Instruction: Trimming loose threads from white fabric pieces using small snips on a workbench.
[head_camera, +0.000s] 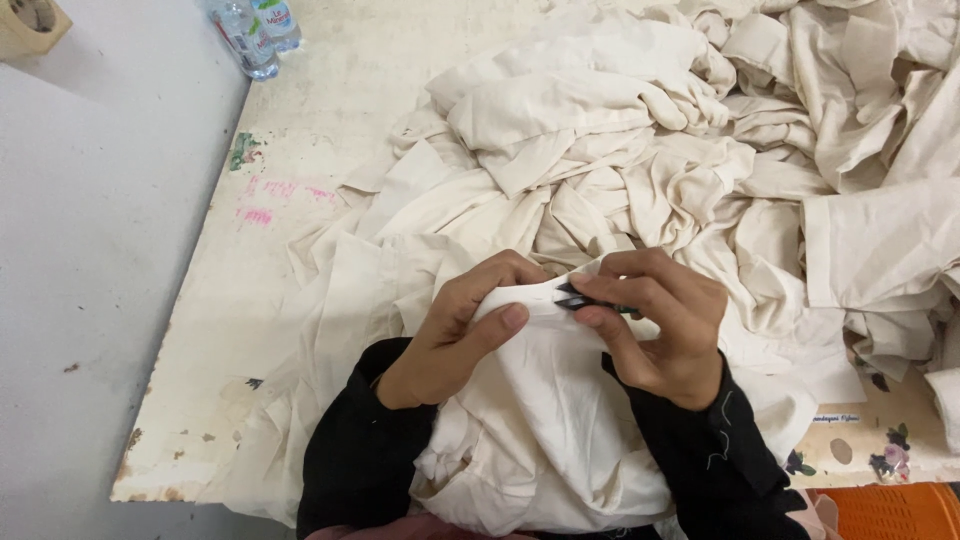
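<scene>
Worn white worktable (300, 130) heaped with cream garments (720, 150). Your left hand (455, 335) pinches cream garment fold (540, 400); right hand (665, 325) closed on thread snips (585, 297) at seam. Trimming step; next cut calls for taut fabric.

Head view, steeply down, close.

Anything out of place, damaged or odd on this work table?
Nothing spilled. The table is worn: pink marks and a green smear near its left side, chipped brown spots along the left edge. The cream garments lie in a loose heap. The left hand pinches a cloth fold while the right hand holds small snips to it.
</scene>
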